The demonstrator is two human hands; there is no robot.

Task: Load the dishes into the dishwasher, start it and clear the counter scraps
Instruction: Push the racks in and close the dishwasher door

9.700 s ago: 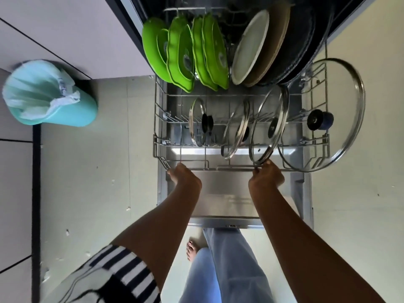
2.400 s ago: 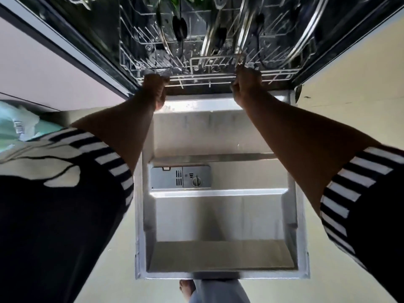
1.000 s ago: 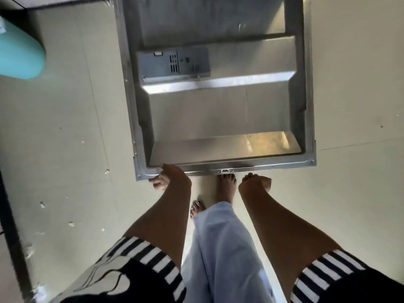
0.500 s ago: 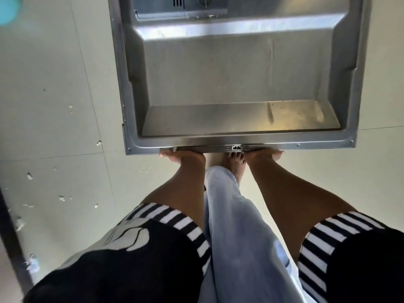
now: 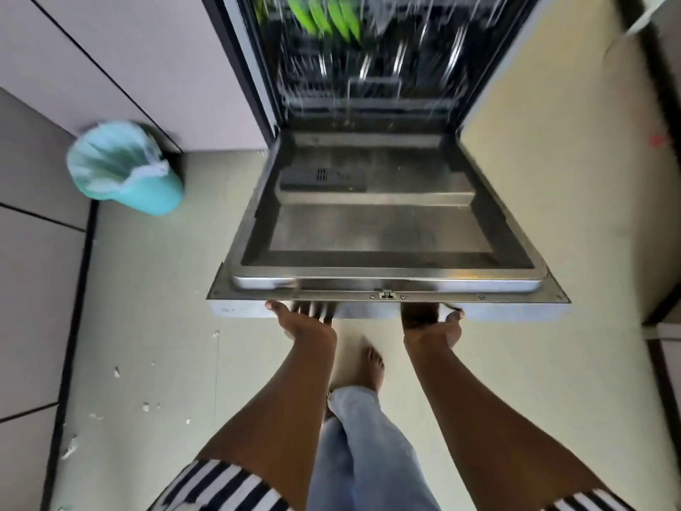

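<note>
The dishwasher door (image 5: 383, 230) hangs open, its steel inner face up and its front edge tilted upward. My left hand (image 5: 306, 322) presses from below against the left part of that front edge, fingers straight and thumb spread. My right hand (image 5: 431, 324) pushes up under the edge to the right of the latch (image 5: 387, 295), with its fingertips hidden beneath the door. Inside the machine the lower rack (image 5: 368, 86) sits pushed in, blurred, with green plates (image 5: 331, 16) standing at the back.
A teal bin (image 5: 125, 167) with a pale liner stands on the floor left of the door, against the cabinet fronts (image 5: 110, 60). Small white scraps (image 5: 147, 405) lie on the pale floor at the left. My bare foot (image 5: 370, 370) is under the door's edge.
The rack went into the machine earlier. Both hands have slid under the door's front edge, and the door has risen from flat to a tilt. The camera now looks further forward.
</note>
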